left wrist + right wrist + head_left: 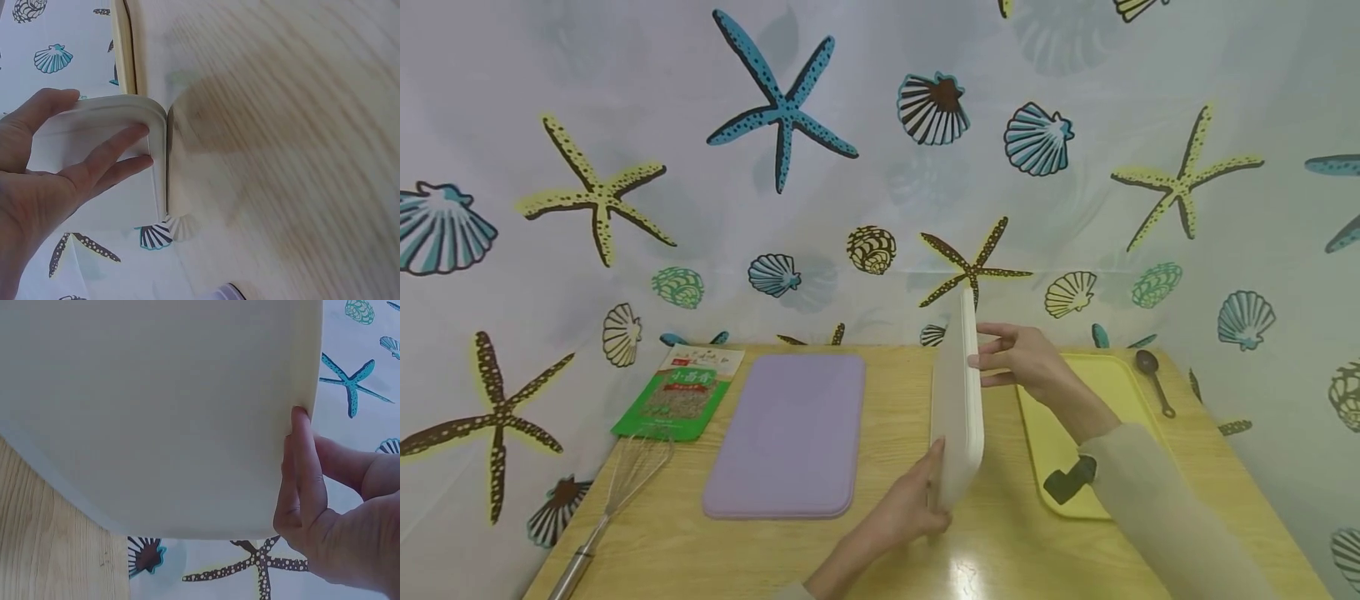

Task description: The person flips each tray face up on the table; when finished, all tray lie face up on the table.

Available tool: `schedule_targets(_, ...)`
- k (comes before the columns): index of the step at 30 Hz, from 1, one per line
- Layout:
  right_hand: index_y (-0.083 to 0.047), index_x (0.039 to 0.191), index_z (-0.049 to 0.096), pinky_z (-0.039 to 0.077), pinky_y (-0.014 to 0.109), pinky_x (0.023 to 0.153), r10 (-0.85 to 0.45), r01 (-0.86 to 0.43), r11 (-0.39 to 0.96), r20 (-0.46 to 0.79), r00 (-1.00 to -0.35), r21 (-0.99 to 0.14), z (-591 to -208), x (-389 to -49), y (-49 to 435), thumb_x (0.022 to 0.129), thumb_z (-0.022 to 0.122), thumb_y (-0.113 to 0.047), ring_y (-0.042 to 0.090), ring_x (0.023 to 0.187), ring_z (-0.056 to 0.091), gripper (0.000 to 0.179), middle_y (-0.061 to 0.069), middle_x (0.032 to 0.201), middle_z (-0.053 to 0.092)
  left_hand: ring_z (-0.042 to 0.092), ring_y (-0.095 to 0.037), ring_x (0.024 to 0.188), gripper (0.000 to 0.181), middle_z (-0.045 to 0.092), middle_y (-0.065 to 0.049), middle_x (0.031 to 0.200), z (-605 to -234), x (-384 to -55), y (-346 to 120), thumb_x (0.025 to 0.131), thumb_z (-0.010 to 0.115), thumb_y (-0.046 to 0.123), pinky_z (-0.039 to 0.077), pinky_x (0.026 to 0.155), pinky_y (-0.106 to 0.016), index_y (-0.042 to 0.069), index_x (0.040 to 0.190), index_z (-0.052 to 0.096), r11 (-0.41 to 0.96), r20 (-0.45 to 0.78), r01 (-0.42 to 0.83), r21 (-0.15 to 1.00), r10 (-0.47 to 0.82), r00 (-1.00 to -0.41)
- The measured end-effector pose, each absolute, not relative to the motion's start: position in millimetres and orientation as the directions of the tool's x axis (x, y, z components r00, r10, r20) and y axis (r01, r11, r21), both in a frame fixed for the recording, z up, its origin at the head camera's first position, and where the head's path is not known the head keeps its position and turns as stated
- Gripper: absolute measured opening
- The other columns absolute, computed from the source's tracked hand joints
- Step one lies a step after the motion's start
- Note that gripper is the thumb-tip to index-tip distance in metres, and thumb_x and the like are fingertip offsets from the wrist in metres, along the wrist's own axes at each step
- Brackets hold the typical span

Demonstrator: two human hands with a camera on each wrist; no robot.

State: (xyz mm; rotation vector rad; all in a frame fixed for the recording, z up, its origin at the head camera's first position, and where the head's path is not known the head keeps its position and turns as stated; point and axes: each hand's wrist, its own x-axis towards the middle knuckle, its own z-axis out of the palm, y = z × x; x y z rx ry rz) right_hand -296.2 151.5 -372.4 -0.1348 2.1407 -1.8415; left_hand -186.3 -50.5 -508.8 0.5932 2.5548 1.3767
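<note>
A white tray [957, 408] stands on its long edge over the middle of the table, its broad face turned sideways. My left hand [912, 504] grips its near end. In the left wrist view, the thumb lies over the rim while two fingers [119, 150] press the recessed side. At the far end my right hand [1018, 362] pinches the tray's rim. The right wrist view has the fingers [305, 469] on the tray's face and the thumb behind the edge.
Left of the white tray lies a lavender tray [786, 433]. Beyond it are a green seasoning packet [681, 396] and a wire whisk [597, 529]. A yellow tray [1108, 387] lies under my right forearm, with a dark spoon [1153, 379] beside it. A patterned curtain [865, 183] hangs behind.
</note>
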Motion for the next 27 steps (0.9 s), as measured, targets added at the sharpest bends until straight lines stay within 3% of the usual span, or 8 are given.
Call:
schedule_targets(4, -0.001, 0.143, 0.043, 0.058, 0.038, 0.078, -0.28, 0.163, 0.129, -0.193, -0.94, -0.978, -368.2, -296.2, 142.4, 0.087, 0.069, -0.001, 0.02, 0.085, 0.068, 0.062, 0.017, 0.109, 0.061, 0.052, -0.049, 0.115, 0.108, 0.03, -0.027, 0.15, -508.4, -183.7, -49.2, 0.071, 0.076, -0.002, 0.058, 0.075, -0.032, 0.007, 0.155, 0.009, 0.427, 0.035, 0.236, 0.873, 0.429, -0.903)
schedule_targets(9, 0.003, 0.14, 0.045, 0.058, 0.038, 0.078, -0.294, 0.183, 0.102, -0.205, -0.934, -0.978, -366.2, -297.5, 130.0, 0.088, 0.067, 0.001, 0.02, 0.085, 0.068, 0.057, 0.016, 0.108, 0.06, 0.048, -0.053, 0.119, 0.109, 0.02, -0.026, 0.154, -496.8, -181.3, -53.3, 0.077, 0.074, -0.001, 0.058, 0.078, -0.036, 0.017, 0.156, 0.002, 0.341, 0.066, 0.232, 0.911, 0.434, -0.898)
schedule_targets(13, 0.004, 0.138, 0.047, 0.058, 0.038, 0.08, -0.308, 0.187, 0.095, -0.208, -0.929, -0.978, -366.0, -298.9, 119.0, 0.088, 0.066, 0.002, 0.02, 0.086, 0.067, 0.053, 0.015, 0.107, 0.058, 0.042, -0.049, 0.128, 0.11, 0.014, -0.024, 0.157, -478.5, -179.7, -59.2, 0.081, 0.069, -0.004, 0.052, 0.092, -0.043, 0.027, 0.155, -0.005, 0.289, 0.118, 0.27, 0.919, 0.451, -0.885)
schedule_targets(18, 0.006, 0.136, 0.047, 0.058, 0.036, 0.077, -0.316, 0.185, 0.073, -0.199, -0.928, -0.98, -367.2, -300.2, 103.2, 0.088, 0.065, 0.004, 0.02, 0.087, 0.067, 0.051, 0.017, 0.106, 0.057, 0.042, -0.047, 0.128, 0.115, 0.009, -0.02, 0.158, -452.7, -177.5, -66.6, 0.082, 0.069, -0.005, 0.051, 0.093, -0.045, 0.038, 0.153, -0.01, 0.31, 0.16, 0.316, 0.897, 0.438, -0.885)
schedule_targets(27, 0.007, 0.134, 0.048, 0.06, 0.034, 0.071, -0.323, 0.202, 0.058, -0.209, -0.923, -0.978, -370.3, -300.6, 77.3, 0.088, 0.064, 0.005, 0.024, 0.093, 0.064, 0.049, 0.018, 0.112, 0.054, 0.047, -0.048, 0.123, 0.103, 0.015, -0.021, 0.157, -424.1, -174.5, -80.0, 0.082, 0.073, 0.007, 0.057, 0.065, -0.028, 0.024, 0.156, 0.003, 0.397, 0.104, 0.254, 0.882, 0.362, -0.926)
